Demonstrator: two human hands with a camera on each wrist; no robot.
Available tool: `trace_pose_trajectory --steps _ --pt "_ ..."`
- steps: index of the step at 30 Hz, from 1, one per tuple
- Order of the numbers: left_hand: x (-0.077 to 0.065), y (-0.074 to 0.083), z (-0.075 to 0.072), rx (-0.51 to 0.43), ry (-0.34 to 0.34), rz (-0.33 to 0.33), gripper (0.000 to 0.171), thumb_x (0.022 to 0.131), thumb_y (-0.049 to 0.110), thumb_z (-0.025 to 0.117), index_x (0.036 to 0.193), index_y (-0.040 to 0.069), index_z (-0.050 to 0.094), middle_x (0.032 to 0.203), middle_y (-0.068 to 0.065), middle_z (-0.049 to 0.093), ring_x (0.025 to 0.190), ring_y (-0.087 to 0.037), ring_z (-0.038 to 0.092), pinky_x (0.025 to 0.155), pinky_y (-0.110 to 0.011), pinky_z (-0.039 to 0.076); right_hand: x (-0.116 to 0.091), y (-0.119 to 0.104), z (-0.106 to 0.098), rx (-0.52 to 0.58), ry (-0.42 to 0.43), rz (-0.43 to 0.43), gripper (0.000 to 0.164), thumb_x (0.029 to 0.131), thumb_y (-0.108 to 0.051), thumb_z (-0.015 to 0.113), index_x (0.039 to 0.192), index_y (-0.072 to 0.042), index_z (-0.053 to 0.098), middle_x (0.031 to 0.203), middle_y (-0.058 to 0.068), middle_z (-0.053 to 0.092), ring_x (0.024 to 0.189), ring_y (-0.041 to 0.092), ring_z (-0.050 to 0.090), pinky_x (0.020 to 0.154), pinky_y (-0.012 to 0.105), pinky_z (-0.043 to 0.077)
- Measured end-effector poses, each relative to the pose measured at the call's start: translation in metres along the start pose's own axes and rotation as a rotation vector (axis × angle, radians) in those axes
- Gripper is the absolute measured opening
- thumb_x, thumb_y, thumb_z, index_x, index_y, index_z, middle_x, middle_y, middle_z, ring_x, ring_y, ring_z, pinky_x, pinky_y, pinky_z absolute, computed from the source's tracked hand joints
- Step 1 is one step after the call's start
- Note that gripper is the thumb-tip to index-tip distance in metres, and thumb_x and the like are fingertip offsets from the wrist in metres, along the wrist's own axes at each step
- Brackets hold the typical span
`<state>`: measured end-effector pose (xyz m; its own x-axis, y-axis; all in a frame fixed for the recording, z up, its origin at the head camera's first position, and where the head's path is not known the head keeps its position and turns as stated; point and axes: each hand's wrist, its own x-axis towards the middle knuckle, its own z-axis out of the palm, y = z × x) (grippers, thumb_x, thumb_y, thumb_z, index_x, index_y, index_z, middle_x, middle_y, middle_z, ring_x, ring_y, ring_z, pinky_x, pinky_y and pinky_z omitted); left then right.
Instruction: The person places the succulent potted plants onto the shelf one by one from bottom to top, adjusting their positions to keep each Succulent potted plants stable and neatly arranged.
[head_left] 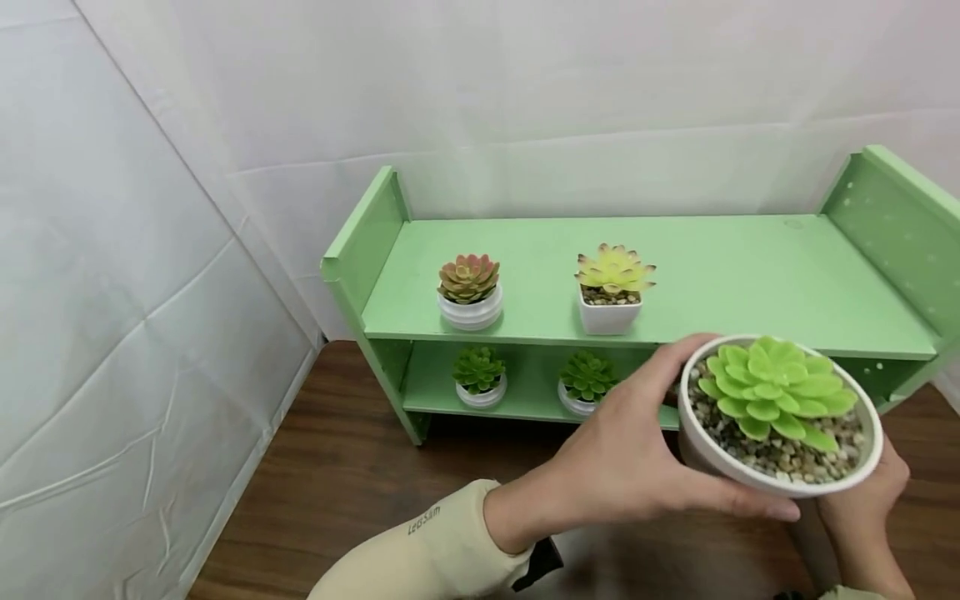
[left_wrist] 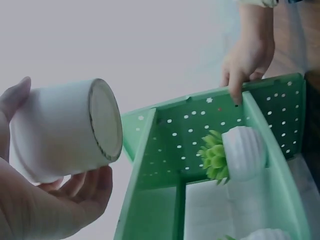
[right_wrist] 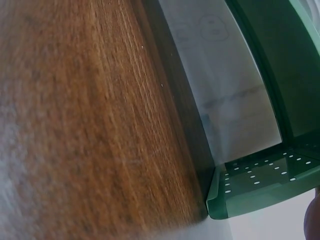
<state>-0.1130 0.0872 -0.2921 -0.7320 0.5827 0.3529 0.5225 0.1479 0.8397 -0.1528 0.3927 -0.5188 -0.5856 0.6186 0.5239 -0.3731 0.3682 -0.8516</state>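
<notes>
My left hand [head_left: 630,454] grips a large round white pot [left_wrist: 65,127] in front of the shelf's right half, with its thumb and fingers on either side. A bright green succulent [head_left: 776,387] stands in the pot among pebbles. Behind the pot, partly hidden in the head view, is my right hand [head_left: 866,492]. The left wrist view shows this right hand [left_wrist: 250,57] gripping the edge of the green shelf's [left_wrist: 197,125] side panel, one digit lapping over it. In the right wrist view only a sliver of the hand shows at the edge.
On the top board [head_left: 720,258] stand a reddish succulent [head_left: 468,287] and a yellow succulent in a square pot [head_left: 611,292]. Two green succulents, one left [head_left: 480,375] and one further right [head_left: 588,379], sit below. Wooden floor [head_left: 300,492] surrounds the shelf; white sheets hang behind.
</notes>
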Motion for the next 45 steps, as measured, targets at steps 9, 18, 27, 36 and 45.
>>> trace_pose_trajectory --steps 9,18,27,36,45 --pt "0.016 0.007 -0.004 0.003 0.138 0.059 0.095 0.070 0.022 0.092 0.146 0.024 0.035 0.135 0.016 0.042 0.123 0.006 0.038 0.101 -0.019 0.035 0.005 -0.009 0.010 -0.033 -0.030 0.033 0.030 0.091 0.006 0.060 0.120 0.002 0.069 0.107 -0.003 0.071 0.091 0.006 0.064 0.075 0.015 0.048" --pt "0.030 0.012 -0.002 -0.033 0.207 0.063 0.091 0.070 0.020 0.092 0.143 0.023 0.036 0.130 0.016 0.043 0.117 0.007 0.042 0.096 -0.017 0.040 0.005 -0.007 0.007 -0.044 -0.049 0.018 0.025 0.092 0.001 0.063 0.114 0.009 0.069 0.095 -0.011 0.071 0.078 -0.001 0.063 0.067 0.011 0.047" --pt "0.042 0.014 0.002 -0.023 0.238 0.096 0.089 0.070 0.020 0.092 0.142 0.020 0.038 0.129 0.016 0.045 0.117 0.007 0.041 0.096 -0.016 0.039 0.004 -0.007 0.006 -0.036 -0.056 0.013 0.025 0.092 0.001 0.063 0.115 0.009 0.069 0.097 -0.006 0.072 0.080 0.000 0.063 0.069 0.011 0.047" --pt "0.050 0.014 0.006 0.000 0.262 0.082 0.091 0.070 0.023 0.092 0.143 0.021 0.038 0.131 0.017 0.044 0.118 0.008 0.039 0.097 -0.016 0.037 0.005 -0.007 0.008 -0.036 -0.065 0.004 0.025 0.092 0.001 0.063 0.115 0.008 0.069 0.095 -0.009 0.071 0.077 0.000 0.062 0.066 0.010 0.047" --pt "0.065 0.005 0.013 -0.027 0.270 0.056 0.088 0.073 0.023 0.090 0.143 0.023 0.036 0.129 0.018 0.043 0.115 0.008 0.042 0.092 -0.014 0.041 0.004 -0.009 0.006 -0.038 -0.045 0.019 0.025 0.092 -0.001 0.064 0.115 0.007 0.070 0.093 -0.013 0.070 0.076 -0.002 0.062 0.065 0.010 0.046"
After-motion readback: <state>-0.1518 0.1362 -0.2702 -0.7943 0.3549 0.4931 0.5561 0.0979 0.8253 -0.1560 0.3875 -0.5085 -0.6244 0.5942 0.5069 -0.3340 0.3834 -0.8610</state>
